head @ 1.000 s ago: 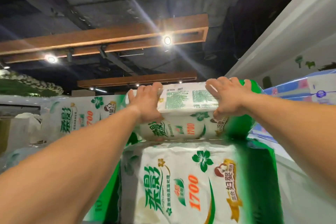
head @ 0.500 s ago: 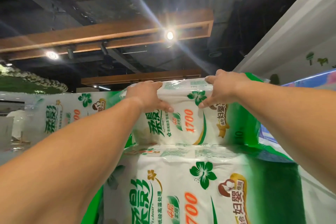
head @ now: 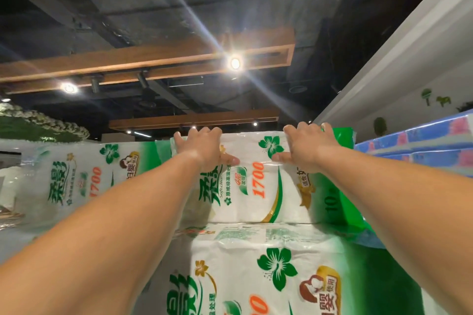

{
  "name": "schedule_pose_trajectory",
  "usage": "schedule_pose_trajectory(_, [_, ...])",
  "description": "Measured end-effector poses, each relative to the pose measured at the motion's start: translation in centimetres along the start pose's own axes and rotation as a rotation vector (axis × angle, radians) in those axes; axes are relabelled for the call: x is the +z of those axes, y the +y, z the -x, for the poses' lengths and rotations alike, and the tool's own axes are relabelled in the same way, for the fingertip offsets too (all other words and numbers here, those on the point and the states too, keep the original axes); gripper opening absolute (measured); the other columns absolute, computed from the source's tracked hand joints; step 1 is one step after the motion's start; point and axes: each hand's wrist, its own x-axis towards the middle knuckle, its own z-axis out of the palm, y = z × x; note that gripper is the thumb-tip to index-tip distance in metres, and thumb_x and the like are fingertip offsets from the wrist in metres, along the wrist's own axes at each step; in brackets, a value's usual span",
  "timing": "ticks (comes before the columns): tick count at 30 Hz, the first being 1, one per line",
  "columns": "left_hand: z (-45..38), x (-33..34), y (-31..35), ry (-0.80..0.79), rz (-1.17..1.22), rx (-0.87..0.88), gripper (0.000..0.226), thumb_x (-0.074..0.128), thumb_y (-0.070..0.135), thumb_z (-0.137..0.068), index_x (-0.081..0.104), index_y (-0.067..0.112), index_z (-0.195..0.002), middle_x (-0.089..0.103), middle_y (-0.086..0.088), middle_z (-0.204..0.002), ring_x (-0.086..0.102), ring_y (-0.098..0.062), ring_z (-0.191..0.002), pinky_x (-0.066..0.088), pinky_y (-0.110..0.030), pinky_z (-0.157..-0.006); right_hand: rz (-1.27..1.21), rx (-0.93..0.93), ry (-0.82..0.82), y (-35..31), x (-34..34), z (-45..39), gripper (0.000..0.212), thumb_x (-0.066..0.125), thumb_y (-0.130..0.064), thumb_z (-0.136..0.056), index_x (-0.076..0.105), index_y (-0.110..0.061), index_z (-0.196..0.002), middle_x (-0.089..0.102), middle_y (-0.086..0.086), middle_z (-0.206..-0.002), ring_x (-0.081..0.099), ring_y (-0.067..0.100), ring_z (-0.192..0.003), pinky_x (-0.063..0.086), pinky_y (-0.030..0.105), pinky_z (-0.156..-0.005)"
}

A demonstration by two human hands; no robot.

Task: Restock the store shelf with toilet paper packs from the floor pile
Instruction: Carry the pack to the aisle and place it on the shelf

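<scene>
A white and green toilet paper pack (head: 258,186) stands upright on top of another pack of the same kind (head: 256,271), its printed front facing me. My left hand (head: 202,148) grips its top left edge, fingers over the top and thumb on the front. My right hand (head: 304,147) grips the top right edge the same way. Both arms reach up and forward at head height.
Another matching pack (head: 84,176) stands to the left at the same level. Blue and pink packs (head: 419,146) are stacked on the right. A white bulkhead (head: 399,41) slants overhead on the right; wooden light frames (head: 158,61) hang from the dark ceiling.
The held pack has turned from showing its underside to showing its printed front and now rests flat on the lower pack. My hands shifted to its top edge.
</scene>
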Motion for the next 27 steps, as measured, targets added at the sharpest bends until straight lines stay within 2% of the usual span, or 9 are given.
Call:
schedule_pose_trajectory(4, [-0.1,0.7,0.5,0.015,0.048,-0.021,0.072,0.067,0.077,-0.076,0.05,0.03,-0.127,0.053,-0.002,-0.14,0.035,-0.035,-0.141,0.016,-0.073,-0.112,0.0,0.006,0.021,-0.4,0.6,-0.4,0.08,0.047,-0.079,-0.088,0.04,-0.025,-0.146,0.051,0.01,-0.144,0.043,0.037,-0.137,0.017,0.063,-0.119])
schedule_pose_trajectory(8, [0.1,1.2,0.3,0.027,0.074,-0.012,0.081,0.064,0.075,-0.079,0.041,0.03,-0.143,0.043,-0.001,-0.153,0.023,-0.036,-0.149,0.008,-0.074,-0.116,-0.002,-0.002,0.02,-0.3,0.7,-0.4,0.08,0.045,-0.078,-0.089,0.036,-0.025,-0.149,0.048,0.01,-0.148,0.037,0.036,-0.144,0.011,0.064,-0.122])
schedule_pose_trajectory(10, [0.7,1.4,-0.2,0.011,0.057,-0.007,0.096,0.056,0.077,-0.083,0.019,0.03,-0.158,0.02,-0.001,-0.167,0.003,-0.035,-0.155,0.003,-0.071,-0.118,0.027,-0.001,0.032,-0.5,0.8,-0.1,0.086,0.04,-0.079,-0.091,0.024,-0.027,-0.157,0.036,0.011,-0.159,0.019,0.037,-0.153,0.003,0.064,-0.122])
schedule_pose_trajectory(12, [1.9,1.4,-0.7,-0.029,0.02,0.003,0.103,0.048,0.079,-0.086,-0.005,0.032,-0.161,-0.008,0.002,-0.171,-0.015,-0.033,-0.155,-0.001,-0.067,-0.121,0.074,0.022,0.05,-0.6,0.8,0.7,0.09,0.032,-0.078,-0.093,0.01,-0.026,-0.162,0.017,0.012,-0.168,0.0,0.038,-0.156,-0.003,0.064,-0.122])
schedule_pose_trajectory(14, [3.7,0.9,-1.3,-0.086,0.013,0.011,0.103,0.043,0.082,-0.086,-0.014,0.036,-0.159,-0.021,0.004,-0.168,-0.023,-0.031,-0.153,-0.004,-0.063,-0.122,0.08,0.048,0.053,-1.4,0.5,1.9,0.089,0.024,-0.078,-0.095,0.002,-0.024,-0.163,0.002,0.013,-0.171,-0.01,0.039,-0.155,-0.005,0.062,-0.122])
schedule_pose_trajectory(20, [9.0,-2.8,-2.7,-0.177,0.029,0.015,0.102,0.042,0.085,-0.084,-0.011,0.041,-0.159,-0.018,0.004,-0.169,-0.019,-0.032,-0.154,-0.004,-0.065,-0.121,0.016,0.066,-0.12,-5.9,-2.2,8.5,0.081,0.014,-0.075,-0.097,-0.001,-0.031,-0.163,-0.009,0.01,-0.171,-0.015,0.039,-0.154,-0.008,0.062,-0.122])
schedule_pose_trajectory(27, [18.5,-7.5,-3.8,-0.294,0.035,0.147,0.099,0.037,0.088,-0.084,-0.002,0.039,-0.161,-0.007,-0.001,-0.171,-0.012,-0.037,-0.155,-0.001,-0.066,-0.121,0.009,0.173,-0.259,-11.0,-7.9,19.9,0.083,0.019,-0.078,-0.096,0.007,-0.031,-0.163,0.0,0.01,-0.171,-0.004,0.041,-0.155,-0.004,0.064,-0.121])
